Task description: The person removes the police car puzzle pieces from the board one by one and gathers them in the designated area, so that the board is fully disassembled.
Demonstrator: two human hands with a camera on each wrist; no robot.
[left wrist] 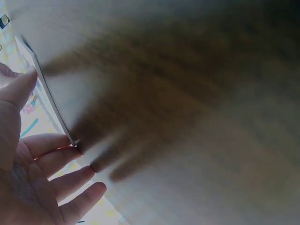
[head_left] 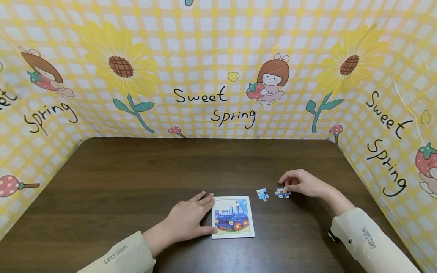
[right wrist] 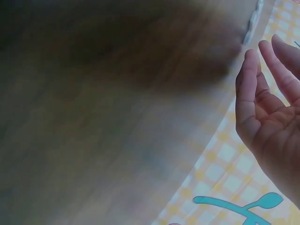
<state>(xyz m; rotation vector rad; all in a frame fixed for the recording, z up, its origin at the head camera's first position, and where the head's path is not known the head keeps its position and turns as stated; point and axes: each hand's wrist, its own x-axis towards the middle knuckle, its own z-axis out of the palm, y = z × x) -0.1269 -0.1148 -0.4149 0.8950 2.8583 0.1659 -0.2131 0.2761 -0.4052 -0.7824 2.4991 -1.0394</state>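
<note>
Dark brown wooden table [head_left: 136, 182] under both hands. Left hand [head_left: 189, 222] lies flat, fingers straight and slightly spread, fingertips and thumb touching the left edge of the white square puzzle tray with the blue train picture [head_left: 233, 217]. Right hand [head_left: 302, 182] has fingers curled down, tips on the small multicoloured loose puzzle piece [head_left: 282, 193]; cannot tell whether they actually pinch it. Second loose blue-white piece [head_left: 262, 194] lies just left of those fingertips, between them and the tray. Yellow checked cloth [head_left: 218, 57] behind.
</note>
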